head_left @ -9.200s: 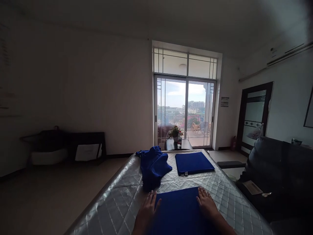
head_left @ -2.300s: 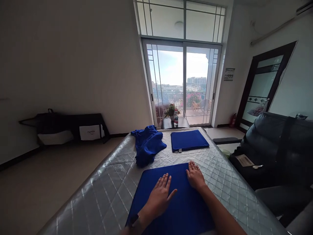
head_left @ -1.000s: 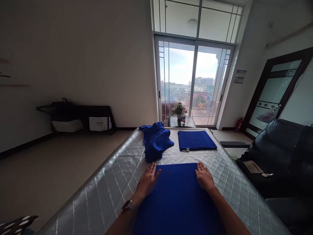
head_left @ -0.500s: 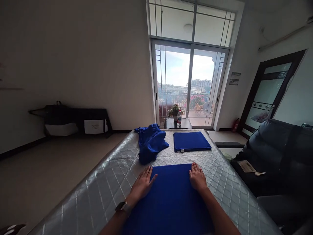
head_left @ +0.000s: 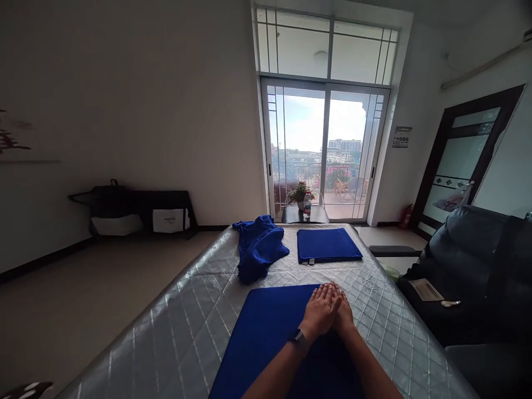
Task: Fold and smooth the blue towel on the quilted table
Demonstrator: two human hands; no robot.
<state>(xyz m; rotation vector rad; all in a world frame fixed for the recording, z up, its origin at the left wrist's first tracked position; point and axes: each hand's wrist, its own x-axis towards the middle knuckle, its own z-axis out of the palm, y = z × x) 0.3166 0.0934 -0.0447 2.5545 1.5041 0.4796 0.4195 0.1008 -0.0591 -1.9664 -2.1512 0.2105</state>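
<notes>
A flat blue cloth [head_left: 266, 327] with straight edges lies in front of me and runs out of the bottom of the view. My left hand [head_left: 321, 308], a watch on its wrist, lies flat near the cloth's far right corner. Right beside it, partly covered by it, is my right hand [head_left: 343, 313] with fingers stretched out on the same corner. Neither hand grips anything. Beyond them are a crumpled blue cloth [head_left: 261, 246] on the left and a neatly folded blue cloth [head_left: 329, 244] with small white tags on the right.
The cloths lie on a silver quilted surface [head_left: 174, 321]. Behind its far end, a small dark table [head_left: 291, 216] holds a plant and a bottle [head_left: 307, 205]. At the right stands a black leather chair [head_left: 474, 260] with a card on it.
My left hand has slid right across the cloth from its far left corner to meet my right hand. The right hand stays about the far right corner. The view has shifted slightly.
</notes>
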